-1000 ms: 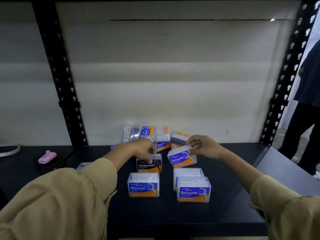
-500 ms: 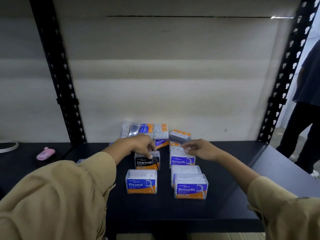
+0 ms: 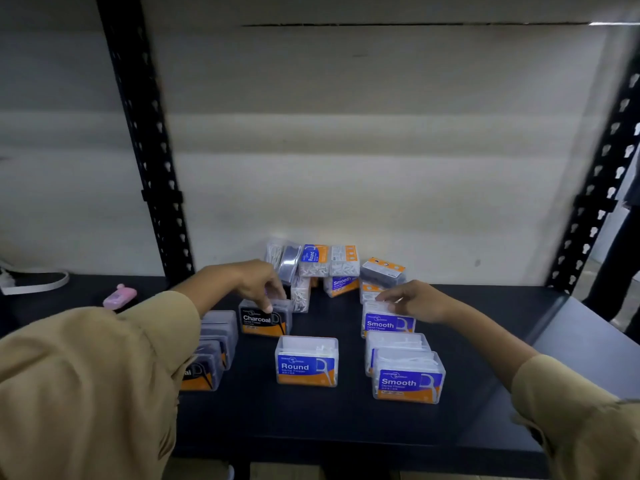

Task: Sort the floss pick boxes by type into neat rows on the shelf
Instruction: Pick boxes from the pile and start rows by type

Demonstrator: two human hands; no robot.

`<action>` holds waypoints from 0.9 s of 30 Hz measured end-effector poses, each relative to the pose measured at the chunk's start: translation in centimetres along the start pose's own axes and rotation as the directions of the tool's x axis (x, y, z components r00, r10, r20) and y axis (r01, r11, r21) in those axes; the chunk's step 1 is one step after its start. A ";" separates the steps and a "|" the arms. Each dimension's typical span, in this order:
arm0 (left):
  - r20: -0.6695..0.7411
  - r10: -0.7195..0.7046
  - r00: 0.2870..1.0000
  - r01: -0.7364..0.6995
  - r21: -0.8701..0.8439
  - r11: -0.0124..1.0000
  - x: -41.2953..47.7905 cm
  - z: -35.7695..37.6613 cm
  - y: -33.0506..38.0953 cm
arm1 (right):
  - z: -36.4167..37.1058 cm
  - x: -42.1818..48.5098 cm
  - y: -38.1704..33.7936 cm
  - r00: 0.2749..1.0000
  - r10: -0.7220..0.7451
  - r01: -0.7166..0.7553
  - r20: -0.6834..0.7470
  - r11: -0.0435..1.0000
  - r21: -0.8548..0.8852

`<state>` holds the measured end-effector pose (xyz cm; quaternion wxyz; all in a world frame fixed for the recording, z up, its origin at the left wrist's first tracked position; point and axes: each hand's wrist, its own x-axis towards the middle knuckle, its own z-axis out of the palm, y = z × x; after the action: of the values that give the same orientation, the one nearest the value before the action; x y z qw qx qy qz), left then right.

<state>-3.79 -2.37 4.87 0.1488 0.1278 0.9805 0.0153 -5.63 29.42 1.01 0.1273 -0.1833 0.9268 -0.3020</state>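
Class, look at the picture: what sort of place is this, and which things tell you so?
Probably a shop or stockroom: a black metal rack with slotted posts, a dark shelf, and many labelled floss pick boxes being lined up.

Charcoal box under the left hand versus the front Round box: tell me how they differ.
The Charcoal box has a black label band; the Round box has a blue one. The Charcoal box sits farther back with the left hand fingers on its top; the Round box stands nearer the shelf edge, untouched. The Charcoal contents look dark, the Round white. Both are clear, upright, label forward, with an orange strip.
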 end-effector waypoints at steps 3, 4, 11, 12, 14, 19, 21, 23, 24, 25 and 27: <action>-0.012 -0.039 0.999 0.039 -0.015 0.999 -0.5 -0.1 -1.8 | 0.0 0.1 0.2 1.000 -0.002 0.001 0.015 1.000 0.031; -0.014 -0.056 0.998 0.056 -0.019 0.998 -0.7 -0.1 -2.3 | 0.0 0.1 0.2 1.000 0.001 -0.001 0.021 0.999 0.039; 0.019 -0.124 0.992 0.125 -0.041 0.991 -1.7 -0.3 -5.4 | -0.3 0.1 0.3 0.998 0.004 -0.007 0.059 0.999 0.044; 0.025 -0.132 0.991 0.133 -0.052 0.990 -1.8 -0.3 -5.7 | -0.2 0.1 0.3 0.998 0.005 -0.008 0.065 0.999 0.052; 0.033 -0.145 0.989 0.146 -0.048 0.988 -2.1 -0.2 -6.2 | -0.2 -0.1 0.3 0.997 0.000 -0.005 0.076 0.998 0.064; 0.023 -0.148 0.989 0.150 -0.139 0.979 -2.5 0.7 -7.8 | -0.3 -0.6 0.1 0.994 -0.010 0.007 0.110 1.000 0.031; 0.008 -0.145 0.989 0.144 -0.153 0.978 -2.6 0.9 -8.4 | -0.5 -0.8 0.0 0.992 -0.014 0.011 0.122 1.000 0.026; 0.004 -0.145 0.989 0.144 -0.147 0.979 -2.8 1.1 -8.8 | -0.5 -1.1 0.1 0.991 -0.023 0.020 0.135 0.999 0.028; 0.008 -0.148 0.989 0.148 -0.146 0.978 -2.8 1.1 -9.0 | -0.5 -1.2 0.1 0.990 -0.028 0.024 0.139 0.999 0.034; 0.011 -0.152 0.988 0.152 -0.146 0.978 -2.9 1.2 -9.2 | -0.6 -1.3 0.1 0.989 -0.032 0.026 0.142 0.999 0.043; 0.018 -0.157 0.987 0.158 -0.146 0.977 -3.1 1.1 -9.5 | -0.6 -1.4 0.2 0.988 -0.035 0.026 0.149 0.998 0.059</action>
<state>-2.96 -12.31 4.02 0.1616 0.0386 0.9832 0.0753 -4.63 30.40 1.52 0.1970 -0.2158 0.9028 -0.3156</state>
